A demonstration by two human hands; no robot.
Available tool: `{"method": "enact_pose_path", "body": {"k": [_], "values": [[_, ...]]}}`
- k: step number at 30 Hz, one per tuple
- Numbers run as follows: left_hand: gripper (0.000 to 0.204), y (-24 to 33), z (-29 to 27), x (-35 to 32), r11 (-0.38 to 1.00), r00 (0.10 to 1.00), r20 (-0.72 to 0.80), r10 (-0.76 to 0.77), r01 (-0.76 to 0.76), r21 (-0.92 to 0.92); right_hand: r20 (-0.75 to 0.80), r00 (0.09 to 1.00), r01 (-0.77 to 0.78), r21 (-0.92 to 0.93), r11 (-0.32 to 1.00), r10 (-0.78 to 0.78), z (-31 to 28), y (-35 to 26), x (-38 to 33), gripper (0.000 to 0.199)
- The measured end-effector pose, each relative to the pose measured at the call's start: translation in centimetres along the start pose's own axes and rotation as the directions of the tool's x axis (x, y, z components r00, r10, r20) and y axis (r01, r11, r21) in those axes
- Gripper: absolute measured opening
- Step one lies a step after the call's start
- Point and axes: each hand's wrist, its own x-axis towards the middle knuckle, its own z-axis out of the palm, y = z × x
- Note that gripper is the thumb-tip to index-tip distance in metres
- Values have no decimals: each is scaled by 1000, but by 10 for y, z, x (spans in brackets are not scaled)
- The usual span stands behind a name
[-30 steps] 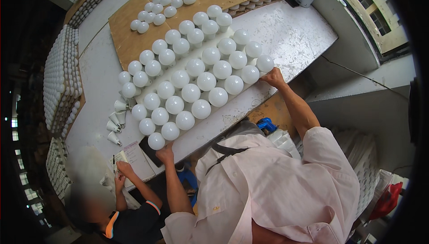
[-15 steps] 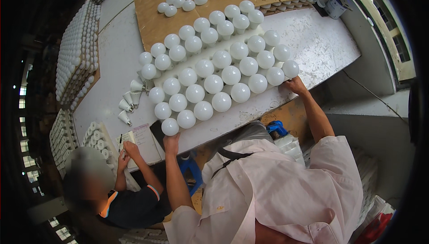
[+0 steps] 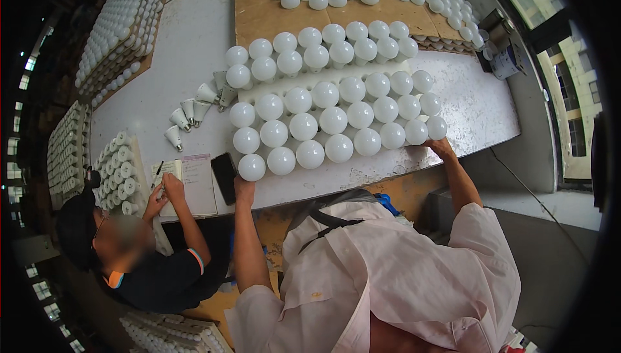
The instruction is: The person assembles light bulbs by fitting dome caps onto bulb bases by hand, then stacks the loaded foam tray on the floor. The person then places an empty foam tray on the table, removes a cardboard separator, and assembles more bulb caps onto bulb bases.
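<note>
A person's left hand (image 3: 244, 191) and right hand (image 3: 442, 148) sit at a tray's (image 3: 275, 87) near corners — each grip partly hidden, its hold unclear — where uneven tilting could topple white bulbs (image 3: 338, 148).

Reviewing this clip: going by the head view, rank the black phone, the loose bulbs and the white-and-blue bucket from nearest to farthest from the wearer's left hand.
From the left hand:
1. Black phone: close beside it, on its left.
2. Loose bulbs: farther away, up and to the left.
3. White-and-blue bucket: farthest, at upper right.
</note>
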Motion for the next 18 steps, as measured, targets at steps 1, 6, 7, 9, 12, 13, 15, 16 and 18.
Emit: {"method": "enact_pose_path", "body": {"k": [1, 6, 7, 9, 12, 13, 15, 16, 18], "values": [[29, -3, -1, 4, 1000, 1000, -4, 3, -3, 7, -1, 1000, 2, -4, 1000, -2, 3, -1, -1, 55], [34, -1, 8, -1, 992, 998, -4, 70, -69, 101, -11, 999, -44, 208, 977, 48, -3, 7, -1, 54], [34, 3, 9, -5, 994, 997, -32, 66, -63, 93, -20, 999, -33, 209, 977, 38, -4, 17, 1, 53], [34, 12, 17, -11, 994, 996, -46, 76, -72, 81, -64, 997, -38, 185, 982, 50, -7, 30, 5, 53], [20, 23, 24, -28, 958, 966, -7, 259, -256, 131, -30, 997, -54, 325, 944, 67, -16, 34, 4, 53], [20, 28, 25, -35, 956, 971, 2, 239, -236, 174, -20, 1000, 23, 199, 980, -19, -17, 26, 2, 53], [21, 12, 6, -40, 956, 979, -7, 204, -198, 215, 70, 993, 92, 28, 995, -93, -12, -21, 1, 52], [21, 5, 4, -38, 966, 985, 38, 166, -171, 196, 129, 986, 115, -83, 990, -104, -34, -8, 4, 50], [22, 15, 5, -40, 973, 990, 66, 126, -136, 188, 155, 982, 149, -291, 945, -107, -72, 5, 22, 46]]}}
